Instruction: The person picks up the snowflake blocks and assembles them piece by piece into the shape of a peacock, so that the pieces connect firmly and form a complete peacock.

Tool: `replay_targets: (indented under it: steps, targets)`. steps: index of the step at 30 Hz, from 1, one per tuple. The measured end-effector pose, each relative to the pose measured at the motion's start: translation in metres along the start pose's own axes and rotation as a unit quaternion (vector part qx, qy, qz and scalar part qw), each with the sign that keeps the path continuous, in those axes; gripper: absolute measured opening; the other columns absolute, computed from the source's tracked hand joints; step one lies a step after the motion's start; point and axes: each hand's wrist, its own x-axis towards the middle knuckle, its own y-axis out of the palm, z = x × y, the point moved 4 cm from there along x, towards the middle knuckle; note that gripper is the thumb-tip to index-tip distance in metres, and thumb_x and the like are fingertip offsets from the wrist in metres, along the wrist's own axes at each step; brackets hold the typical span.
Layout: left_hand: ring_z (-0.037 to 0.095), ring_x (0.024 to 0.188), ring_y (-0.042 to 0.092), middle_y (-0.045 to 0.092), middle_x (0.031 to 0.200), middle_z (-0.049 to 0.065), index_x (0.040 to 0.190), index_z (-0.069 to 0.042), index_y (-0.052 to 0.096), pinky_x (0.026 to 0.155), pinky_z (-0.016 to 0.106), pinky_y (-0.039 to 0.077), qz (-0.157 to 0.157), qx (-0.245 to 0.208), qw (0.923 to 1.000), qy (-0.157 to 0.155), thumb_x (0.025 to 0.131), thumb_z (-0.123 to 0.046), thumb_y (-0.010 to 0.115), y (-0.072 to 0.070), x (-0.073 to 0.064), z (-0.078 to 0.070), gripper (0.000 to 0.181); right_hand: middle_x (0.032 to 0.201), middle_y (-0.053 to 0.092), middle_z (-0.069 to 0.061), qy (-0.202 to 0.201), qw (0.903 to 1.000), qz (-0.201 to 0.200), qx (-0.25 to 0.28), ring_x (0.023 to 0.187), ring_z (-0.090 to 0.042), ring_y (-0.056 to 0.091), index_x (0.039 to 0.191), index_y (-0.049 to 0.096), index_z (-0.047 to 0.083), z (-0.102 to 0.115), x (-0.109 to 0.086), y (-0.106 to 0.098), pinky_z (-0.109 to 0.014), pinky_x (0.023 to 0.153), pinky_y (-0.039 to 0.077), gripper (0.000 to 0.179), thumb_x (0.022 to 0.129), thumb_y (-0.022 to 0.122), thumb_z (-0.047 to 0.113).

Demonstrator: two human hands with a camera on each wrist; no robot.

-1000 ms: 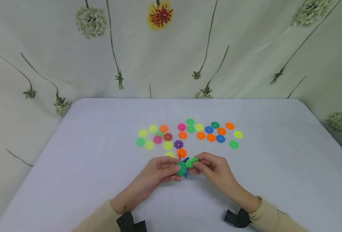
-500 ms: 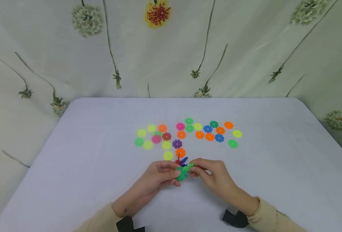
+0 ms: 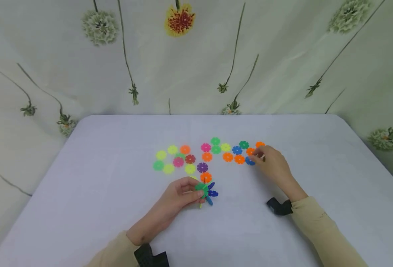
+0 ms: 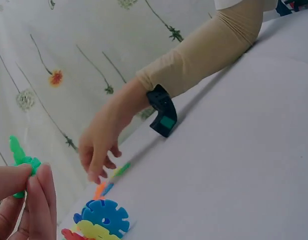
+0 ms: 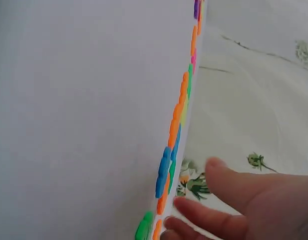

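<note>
My left hand (image 3: 179,196) pinches a cluster of notched, flower-shaped plastic discs (image 3: 201,188) slotted together, green on the near side with blue discs sticking out to the right. In the left wrist view, its thumb and fingers grip a green disc (image 4: 33,162); blue, yellow and red discs show lower down. My right hand (image 3: 274,165) is over the loose discs at the right, near a blue disc (image 3: 249,161) and an orange disc (image 3: 250,151). Thumb and fingers are apart with nothing between them in the right wrist view (image 5: 253,200).
Several loose discs in many colours lie flat across the middle of the white table (image 3: 116,148), including a purple disc (image 3: 202,167) and a dark red disc (image 3: 190,159). A flower-print cloth (image 3: 196,74) hangs behind the table's far edge.
My right hand has let go of the light green disc at the cluster and moved right and forward to the loose discs. My left hand stays in place, with the cluster turned.
</note>
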Motion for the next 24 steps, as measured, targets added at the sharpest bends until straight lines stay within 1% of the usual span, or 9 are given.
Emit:
replay_targets:
  steps: [1, 2, 3, 5, 8, 11, 16, 20, 24]
  targets:
    - [0.024, 0.086, 0.065, 0.064, 0.094, 0.011, 0.108, 0.004, 0.056, 0.084, 0.032, 0.049, -0.006, 0.011, 0.9999, 0.007, 0.089, -0.013, 0.065, -0.001, 0.001, 0.000, 0.027, 0.089, 0.059, -0.012, 0.029, 0.9987, 0.011, -0.040, 0.074, -0.025, 0.056, 0.099, 0.064, -0.003, -0.007, 0.005, -0.002, -0.035, 0.060, 0.047, 0.030, 0.088, 0.067, 0.024]
    - [0.024, 0.086, 0.065, 0.064, 0.094, 0.011, 0.106, 0.004, 0.057, 0.084, 0.033, 0.049, -0.012, 0.019, 0.9997, 0.013, 0.089, -0.013, 0.066, -0.002, 0.001, -0.001, 0.026, 0.091, 0.056, -0.013, 0.050, 0.9959, 0.031, -0.069, 0.076, -0.026, 0.054, 0.100, 0.063, -0.004, -0.013, 0.009, -0.002, -0.036, 0.061, 0.047, 0.034, 0.087, 0.068, 0.026]
    - [0.024, 0.086, 0.065, 0.065, 0.094, 0.011, 0.105, 0.004, 0.057, 0.084, 0.033, 0.049, -0.017, 0.024, 0.9994, 0.018, 0.088, -0.013, 0.066, -0.002, 0.001, -0.001, 0.025, 0.091, 0.055, -0.014, 0.059, 0.9931, 0.051, -0.087, 0.076, -0.026, 0.054, 0.101, 0.062, -0.005, -0.015, 0.012, -0.002, -0.037, 0.060, 0.047, 0.037, 0.086, 0.068, 0.029]
    - [0.024, 0.085, 0.065, 0.065, 0.093, 0.012, 0.103, 0.004, 0.058, 0.083, 0.033, 0.050, -0.027, 0.032, 0.9989, 0.022, 0.088, -0.013, 0.067, -0.004, 0.000, -0.002, 0.024, 0.090, 0.056, -0.013, 0.061, 0.9908, 0.080, -0.091, 0.076, -0.026, 0.054, 0.100, 0.062, -0.005, -0.017, 0.016, 0.001, -0.037, 0.061, 0.047, 0.037, 0.086, 0.069, 0.028]
    - [0.023, 0.083, 0.066, 0.066, 0.092, 0.013, 0.103, 0.006, 0.058, 0.080, 0.032, 0.051, -0.031, 0.030, 0.9988, 0.024, 0.088, -0.011, 0.066, -0.006, -0.001, -0.003, 0.024, 0.082, 0.057, -0.009, 0.052, 0.9913, 0.094, -0.076, 0.072, -0.024, 0.052, 0.092, 0.062, -0.002, -0.015, 0.017, 0.004, -0.035, 0.060, 0.046, 0.026, 0.086, 0.069, 0.023]
    - [0.022, 0.083, 0.066, 0.066, 0.093, 0.014, 0.104, 0.007, 0.058, 0.080, 0.031, 0.051, -0.033, 0.026, 0.9989, 0.020, 0.088, -0.012, 0.067, -0.006, -0.001, -0.003, 0.026, 0.078, 0.056, -0.007, 0.055, 0.9930, 0.090, -0.054, 0.070, -0.023, 0.051, 0.090, 0.060, 0.001, -0.015, 0.015, 0.007, -0.033, 0.060, 0.043, 0.026, 0.086, 0.070, 0.024]
    - [0.022, 0.083, 0.066, 0.066, 0.093, 0.013, 0.106, 0.008, 0.059, 0.080, 0.032, 0.051, -0.044, 0.032, 0.9984, 0.012, 0.087, -0.012, 0.067, -0.007, -0.001, -0.001, 0.028, 0.084, 0.055, -0.007, 0.046, 0.9965, 0.067, -0.019, 0.076, -0.023, 0.051, 0.099, 0.060, 0.000, -0.016, 0.012, 0.013, -0.035, 0.064, 0.042, 0.040, 0.081, 0.074, 0.032]
    - [0.021, 0.083, 0.066, 0.066, 0.092, 0.012, 0.106, 0.008, 0.059, 0.081, 0.033, 0.051, -0.041, 0.027, 0.9988, 0.007, 0.087, -0.011, 0.067, -0.006, -0.001, 0.001, 0.027, 0.084, 0.055, -0.005, 0.035, 0.9979, 0.054, -0.005, 0.078, -0.022, 0.051, 0.096, 0.062, 0.004, -0.018, 0.010, 0.017, -0.034, 0.067, 0.042, 0.034, 0.079, 0.076, 0.029]
    - [0.020, 0.083, 0.066, 0.066, 0.092, 0.012, 0.105, 0.008, 0.059, 0.081, 0.034, 0.051, -0.034, 0.018, 0.9992, 0.010, 0.087, -0.010, 0.067, -0.005, 0.000, 0.001, 0.027, 0.080, 0.054, -0.004, 0.026, 0.9987, 0.043, 0.002, 0.076, -0.021, 0.050, 0.093, 0.062, 0.005, -0.022, 0.009, 0.019, -0.033, 0.065, 0.041, 0.030, 0.079, 0.077, 0.026]
